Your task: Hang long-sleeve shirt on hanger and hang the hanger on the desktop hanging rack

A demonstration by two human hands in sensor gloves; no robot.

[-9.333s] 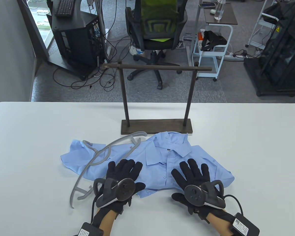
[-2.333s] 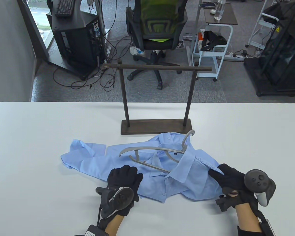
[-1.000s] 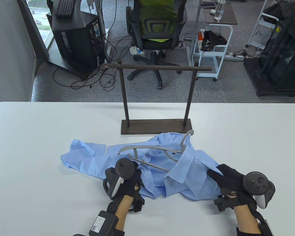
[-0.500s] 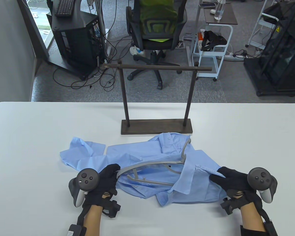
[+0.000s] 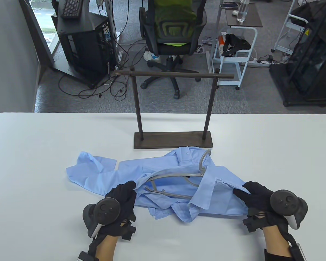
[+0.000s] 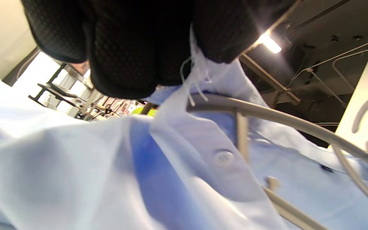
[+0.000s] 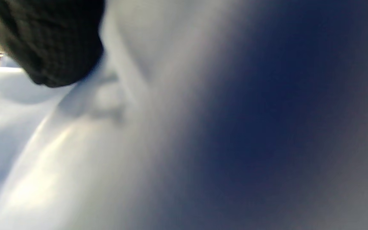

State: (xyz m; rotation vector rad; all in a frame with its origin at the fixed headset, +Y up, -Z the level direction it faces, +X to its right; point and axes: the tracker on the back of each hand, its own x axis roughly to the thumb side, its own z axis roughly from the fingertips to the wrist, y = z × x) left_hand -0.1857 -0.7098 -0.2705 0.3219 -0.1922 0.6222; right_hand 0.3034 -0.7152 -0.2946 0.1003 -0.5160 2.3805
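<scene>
A light blue shirt lies crumpled on the white table in front of the rack. A grey plastic hanger sits partly inside it, hook sticking out near the collar, right arm under the cloth. My left hand pinches the shirt's left front edge over the hanger's left end; the left wrist view shows the fingers gripping cloth against the hanger arm. My right hand grips the shirt's right shoulder; its fingertip presses blurred blue fabric.
The dark wooden hanging rack stands just behind the shirt, its bar high across the middle. A sleeve spreads to the left. Beyond the table are an office chair, carts and cables on the floor.
My left hand has pulled the shirt's left front over the hanger's left end, which showed bare before. The hanger has settled lower into the shirt. My right hand has kept its hold.
</scene>
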